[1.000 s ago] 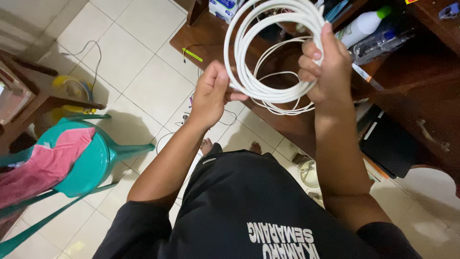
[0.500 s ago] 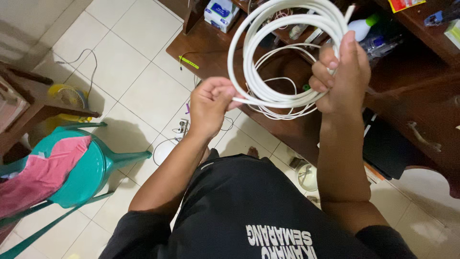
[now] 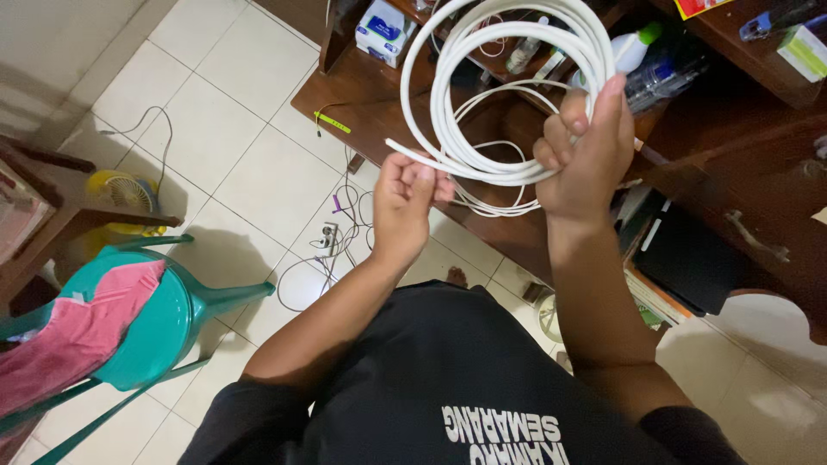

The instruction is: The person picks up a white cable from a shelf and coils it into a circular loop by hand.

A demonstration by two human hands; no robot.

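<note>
- Above the dark wooden shelf unit, a person in a black shirt holds up a coil of white cable with both bare hands.
- The coil of white cable is thick, smooth and glossy, wound into several loose round loops that lie nearly on top of one another, forming a ring with an open middle.
- Thinner white strands hang in looser loops below the ring, in front of the shelf unit.
- The right hand is clamped on the ring's right side, fingers curled round the bundled loops and the thumb pressed up along them.
- The left hand is closed on the ring's lower left, fingers folded over a strand that juts out to the left as a short straight end.
- On the shelf unit behind the ring stand a white spray bottle with a green cap and a clear plastic bottle; a white and blue box sits further left on it.
- Left of the shelf unit, thin cords and a small plug block lie tangled on pale floor tiles.
- Well to the left of the shelf unit stands a green plastic chair with a pink cloth draped on its seat, and a small yellow fan beyond it.
</note>
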